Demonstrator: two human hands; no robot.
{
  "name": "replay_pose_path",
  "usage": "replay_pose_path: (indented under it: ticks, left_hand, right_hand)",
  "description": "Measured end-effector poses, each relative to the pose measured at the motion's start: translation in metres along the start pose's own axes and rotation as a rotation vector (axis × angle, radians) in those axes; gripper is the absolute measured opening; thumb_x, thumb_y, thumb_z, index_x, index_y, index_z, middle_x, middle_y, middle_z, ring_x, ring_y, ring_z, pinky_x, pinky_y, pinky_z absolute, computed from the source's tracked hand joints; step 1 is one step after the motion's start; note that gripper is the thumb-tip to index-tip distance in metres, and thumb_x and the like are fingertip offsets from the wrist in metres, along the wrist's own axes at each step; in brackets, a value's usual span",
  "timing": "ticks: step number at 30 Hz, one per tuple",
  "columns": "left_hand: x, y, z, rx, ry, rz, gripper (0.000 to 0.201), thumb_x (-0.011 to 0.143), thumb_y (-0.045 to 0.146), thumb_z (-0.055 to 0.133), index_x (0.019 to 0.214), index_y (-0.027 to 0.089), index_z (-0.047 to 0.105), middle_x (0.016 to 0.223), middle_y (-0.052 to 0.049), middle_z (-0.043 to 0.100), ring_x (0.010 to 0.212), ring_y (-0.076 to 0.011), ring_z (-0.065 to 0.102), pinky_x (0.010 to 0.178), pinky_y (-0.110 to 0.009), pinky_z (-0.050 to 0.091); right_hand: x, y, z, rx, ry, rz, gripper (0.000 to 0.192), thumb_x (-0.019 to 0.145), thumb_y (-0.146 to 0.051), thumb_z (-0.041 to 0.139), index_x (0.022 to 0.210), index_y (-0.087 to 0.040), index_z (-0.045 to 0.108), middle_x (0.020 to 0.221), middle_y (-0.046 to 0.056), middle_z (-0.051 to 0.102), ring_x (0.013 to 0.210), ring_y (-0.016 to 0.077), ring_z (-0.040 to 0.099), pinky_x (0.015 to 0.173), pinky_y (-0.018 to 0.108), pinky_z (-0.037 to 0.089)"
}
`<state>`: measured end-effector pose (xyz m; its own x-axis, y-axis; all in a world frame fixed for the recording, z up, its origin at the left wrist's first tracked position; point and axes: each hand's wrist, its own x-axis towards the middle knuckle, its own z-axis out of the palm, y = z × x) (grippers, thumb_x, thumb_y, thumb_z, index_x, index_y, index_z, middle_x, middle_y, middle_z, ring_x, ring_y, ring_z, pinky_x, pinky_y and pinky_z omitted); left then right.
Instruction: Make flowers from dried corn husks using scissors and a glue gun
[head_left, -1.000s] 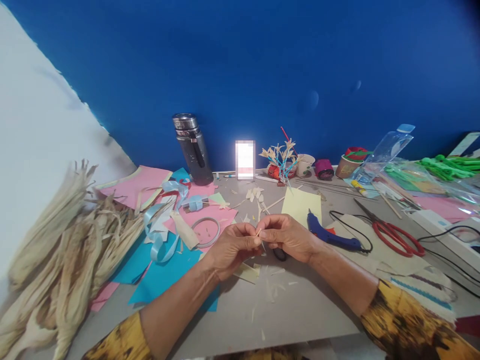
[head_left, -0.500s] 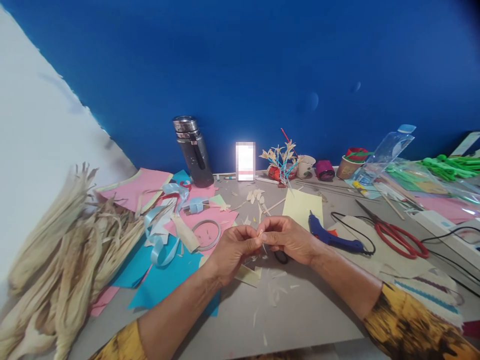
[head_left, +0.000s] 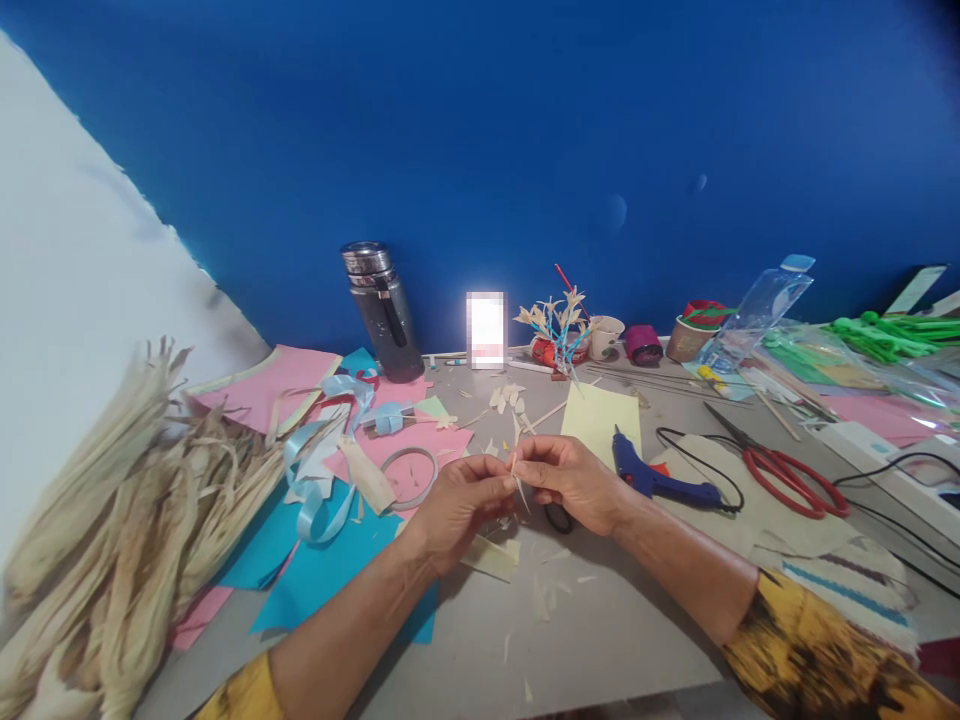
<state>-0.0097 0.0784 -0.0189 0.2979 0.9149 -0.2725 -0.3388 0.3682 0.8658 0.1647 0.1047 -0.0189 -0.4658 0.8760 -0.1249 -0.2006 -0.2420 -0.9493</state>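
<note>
My left hand and my right hand meet over the middle of the table, fingertips pinched together. Between them is a thin pale strip, which looks like corn husk; its lower end hangs below the fingers, and the rest is hidden. Both hands are closed on it. Small husk petals lie on the table just beyond my fingers. Under and in front of the hands, pale husk scraps are scattered. A blue glue gun rests to the right of my right hand.
Dried corn husks are heaped at the left beside blue paper, ribbon and a tape roll. A dark flask stands behind. Red-handled scissors, a plastic bottle and a power strip are at the right. Husk flowers stand at the back.
The pale strip between my fingertips now shows more of its length, pointing down. My hands stay together in nearly the same place. The view has shifted slightly.
</note>
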Motion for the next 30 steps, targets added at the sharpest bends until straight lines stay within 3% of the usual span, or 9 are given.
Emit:
replay_pose_path:
  ticks: [4,12,21,26,30]
  left_hand:
    - [0.002,0.002,-0.001,-0.058,0.087,0.054,0.027,0.059,0.028,0.088,0.063,0.014,0.065,0.057,0.003,0.055,0.056,-0.0097,0.052,0.062,-0.025,0.044]
    - [0.01,0.003,-0.012,-0.107,0.232,0.213,0.027,0.059,0.027,0.087,0.062,0.015,0.064,0.058,0.002,0.057,0.059,-0.0096,0.051,0.061,-0.024,0.044]
    - [0.009,0.003,-0.014,-0.19,0.197,0.141,0.04,0.062,0.037,0.09,0.068,0.016,0.057,0.066,0.004,0.055,0.063,-0.0088,0.051,0.066,-0.024,0.047]
    - [0.008,0.002,-0.01,-0.237,0.196,0.11,0.038,0.061,0.033,0.092,0.072,0.018,0.059,0.07,0.003,0.057,0.07,-0.0103,0.055,0.07,-0.024,0.048]
    - [0.005,-0.001,-0.003,-0.241,0.123,0.077,0.036,0.061,0.031,0.092,0.07,0.017,0.06,0.082,0.001,0.062,0.079,-0.0127,0.058,0.073,-0.026,0.048]
  right_hand:
    - [0.001,0.003,-0.003,-0.15,0.041,-0.034,0.038,0.068,-0.045,0.083,0.09,-0.016,0.072,0.076,0.0,0.061,0.057,0.0078,0.042,0.05,0.022,0.031]
    - [-0.001,-0.001,-0.004,-0.303,-0.002,-0.018,0.027,0.07,-0.04,0.077,0.079,-0.015,0.071,0.056,-0.005,0.048,0.051,0.0078,0.034,0.048,0.023,0.023]
    - [-0.001,0.0,-0.007,-0.369,-0.049,-0.052,0.023,0.072,-0.038,0.075,0.079,-0.016,0.072,0.059,-0.005,0.049,0.055,0.0092,0.036,0.052,0.023,0.025]
    - [0.0,-0.001,-0.007,-0.41,-0.017,-0.105,0.024,0.074,-0.039,0.072,0.079,-0.016,0.071,0.062,-0.003,0.053,0.058,0.0101,0.041,0.054,0.023,0.029]
    - [-0.002,-0.006,-0.005,-0.389,0.02,-0.119,0.026,0.077,-0.041,0.072,0.079,-0.016,0.07,0.066,-0.001,0.062,0.058,0.0105,0.047,0.055,0.023,0.034]
